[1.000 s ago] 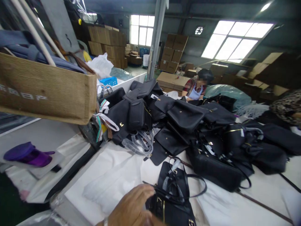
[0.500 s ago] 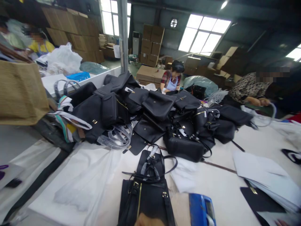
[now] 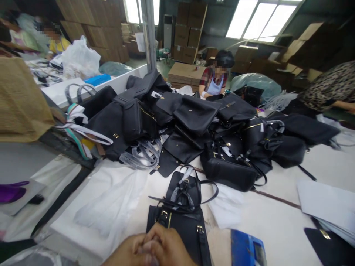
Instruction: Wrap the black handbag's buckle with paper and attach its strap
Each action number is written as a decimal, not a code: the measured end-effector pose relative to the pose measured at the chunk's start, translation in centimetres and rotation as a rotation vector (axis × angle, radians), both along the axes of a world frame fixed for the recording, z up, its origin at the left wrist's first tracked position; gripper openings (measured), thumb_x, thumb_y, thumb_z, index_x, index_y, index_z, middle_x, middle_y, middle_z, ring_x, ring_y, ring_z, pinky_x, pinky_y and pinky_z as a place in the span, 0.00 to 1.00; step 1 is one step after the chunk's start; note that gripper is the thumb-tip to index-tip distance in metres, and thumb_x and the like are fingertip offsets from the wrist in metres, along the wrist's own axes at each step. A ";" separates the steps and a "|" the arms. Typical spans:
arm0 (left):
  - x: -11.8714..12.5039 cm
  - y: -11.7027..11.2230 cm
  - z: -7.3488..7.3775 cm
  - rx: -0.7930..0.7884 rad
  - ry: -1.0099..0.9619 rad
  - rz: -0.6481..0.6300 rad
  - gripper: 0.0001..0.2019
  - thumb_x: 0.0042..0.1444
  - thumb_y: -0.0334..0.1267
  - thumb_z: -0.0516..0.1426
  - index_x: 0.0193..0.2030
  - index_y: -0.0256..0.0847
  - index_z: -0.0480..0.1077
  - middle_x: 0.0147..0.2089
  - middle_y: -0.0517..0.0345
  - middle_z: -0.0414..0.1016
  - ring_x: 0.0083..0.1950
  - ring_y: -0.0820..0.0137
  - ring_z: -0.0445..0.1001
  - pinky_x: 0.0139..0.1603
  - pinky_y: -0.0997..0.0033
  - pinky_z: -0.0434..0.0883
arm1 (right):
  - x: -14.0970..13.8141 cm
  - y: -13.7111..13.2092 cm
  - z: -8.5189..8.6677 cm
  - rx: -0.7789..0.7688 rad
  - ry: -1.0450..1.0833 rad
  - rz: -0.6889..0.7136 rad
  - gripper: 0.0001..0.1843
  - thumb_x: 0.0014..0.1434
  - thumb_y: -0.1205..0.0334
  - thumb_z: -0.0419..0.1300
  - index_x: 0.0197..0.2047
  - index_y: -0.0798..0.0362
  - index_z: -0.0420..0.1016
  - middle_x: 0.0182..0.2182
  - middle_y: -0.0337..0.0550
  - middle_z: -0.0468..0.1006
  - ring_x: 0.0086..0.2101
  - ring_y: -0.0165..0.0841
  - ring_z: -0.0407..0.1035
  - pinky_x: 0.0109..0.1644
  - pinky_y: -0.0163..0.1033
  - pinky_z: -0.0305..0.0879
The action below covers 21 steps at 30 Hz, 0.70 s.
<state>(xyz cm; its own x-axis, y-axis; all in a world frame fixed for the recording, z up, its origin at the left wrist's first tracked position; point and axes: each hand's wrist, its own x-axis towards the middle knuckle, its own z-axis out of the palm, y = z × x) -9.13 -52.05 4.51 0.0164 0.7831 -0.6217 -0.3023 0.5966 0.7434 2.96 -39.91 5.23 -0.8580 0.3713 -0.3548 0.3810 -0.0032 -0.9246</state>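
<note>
At the bottom middle, my left hand [image 3: 126,250] and my right hand [image 3: 172,244] are pressed together with their fingers curled in. Anything between the fingers is hidden. They are in front of the lower part of a black backpack [image 3: 185,225], which lies flat with its flap turned back. Gold buckles and a gold zip show on its front. Its thin black straps [image 3: 210,188] loop over the flap, and clear plastic wrap clings to the hardware. A blue box-like object [image 3: 245,247] with a dark panel sits to the right of the backpack.
A heap of black bags [image 3: 194,114] spans the far side of the white table [image 3: 277,229]. White sheets [image 3: 324,203] lie right, plastic film [image 3: 102,210] left. A tan bag [image 3: 22,99] stands at the left edge. A co-worker [image 3: 216,77] is behind the heap; others are farther off.
My two hands have come together above the backpack; before, only one blurred hand showed at the bottom edge. The view has tilted down and shifted left, bringing a purple item into view at left.
</note>
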 end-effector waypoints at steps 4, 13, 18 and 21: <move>-2.7 2.9 -2.1 -0.065 0.065 0.164 0.20 0.47 0.55 0.61 0.28 0.37 0.65 0.17 0.61 0.71 0.15 0.76 0.63 0.18 0.76 0.59 | -2.2 5.5 -2.5 0.185 -0.057 -0.136 0.05 0.56 0.63 0.55 0.33 0.50 0.72 0.19 0.32 0.70 0.23 0.28 0.65 0.27 0.31 0.54; -6.7 5.1 -4.8 0.017 0.122 0.310 0.20 0.56 0.52 0.54 0.28 0.35 0.69 0.25 0.57 0.74 0.23 0.72 0.71 0.29 0.72 0.66 | -6.3 7.5 -5.7 -0.216 0.028 -0.098 0.18 0.58 0.48 0.56 0.45 0.52 0.70 0.31 0.40 0.75 0.33 0.33 0.69 0.34 0.35 0.62; -6.0 6.6 -6.0 0.025 0.177 0.269 0.20 0.55 0.54 0.54 0.31 0.36 0.70 0.26 0.58 0.74 0.27 0.69 0.72 0.32 0.70 0.67 | -6.5 6.5 -7.4 -0.109 -0.086 -0.249 0.14 0.57 0.55 0.57 0.24 0.54 0.68 0.19 0.33 0.65 0.23 0.27 0.60 0.28 0.31 0.56; -5.7 7.4 -6.1 -0.007 0.294 0.270 0.19 0.44 0.56 0.61 0.26 0.39 0.69 0.26 0.62 0.72 0.31 0.68 0.70 0.34 0.71 0.67 | -6.0 6.1 -7.3 0.043 -0.120 -0.274 0.11 0.56 0.61 0.58 0.23 0.54 0.68 0.19 0.31 0.66 0.23 0.26 0.60 0.28 0.30 0.54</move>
